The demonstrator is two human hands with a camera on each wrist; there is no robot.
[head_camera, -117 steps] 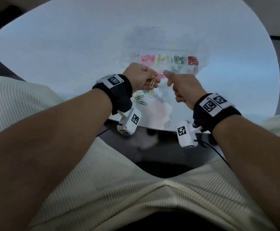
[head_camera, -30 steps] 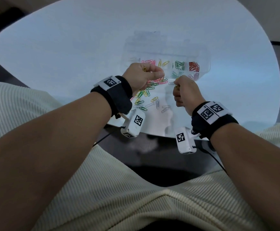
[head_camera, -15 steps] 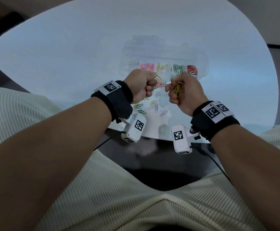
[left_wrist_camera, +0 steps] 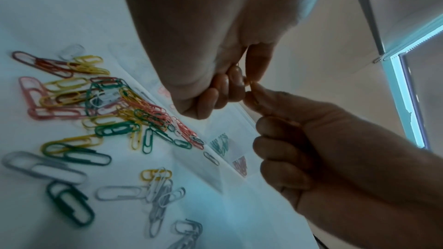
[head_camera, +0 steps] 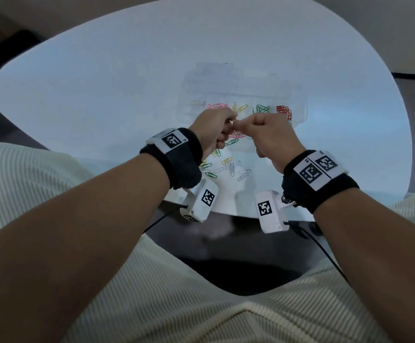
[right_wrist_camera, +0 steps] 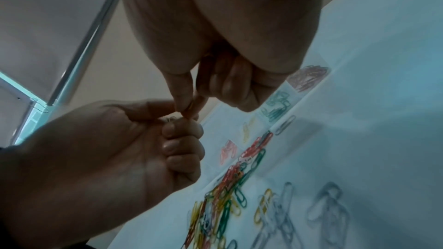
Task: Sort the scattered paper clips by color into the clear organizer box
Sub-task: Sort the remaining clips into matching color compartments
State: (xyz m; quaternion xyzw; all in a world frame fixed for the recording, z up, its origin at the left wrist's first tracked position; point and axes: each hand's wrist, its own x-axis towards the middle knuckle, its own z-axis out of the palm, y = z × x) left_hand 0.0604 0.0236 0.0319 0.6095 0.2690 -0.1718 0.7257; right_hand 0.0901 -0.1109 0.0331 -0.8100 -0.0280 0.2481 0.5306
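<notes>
Both hands are raised above the desk (head_camera: 102, 95) with fingers curled, meeting tip to tip. The left hand (head_camera: 213, 129) pinches something small between thumb and forefinger, and the right hand (head_camera: 270, 134) pinches at the same spot; the wrist views show a thin yellowish bit of wire (left_wrist_camera: 249, 82) there, probably a paper clip, though it is too small and blurred to be sure which hand actually carries it.

Below the hands, on the near part of the desk, lies the loose pile of paper clips (left_wrist_camera: 115, 105): pink, yellow, green, red and white ones tangled together, with a few grey and white ones (head_camera: 233, 169) lying nearer the desk's edge.

Just beyond the pile sits the clear organizer box (head_camera: 298, 105). Its compartments hold sorted groups in a row: pink clips (head_camera: 217, 106), yellow clips (head_camera: 241, 108), green clips (head_camera: 262, 108) and red clips (head_camera: 284, 112).
</notes>
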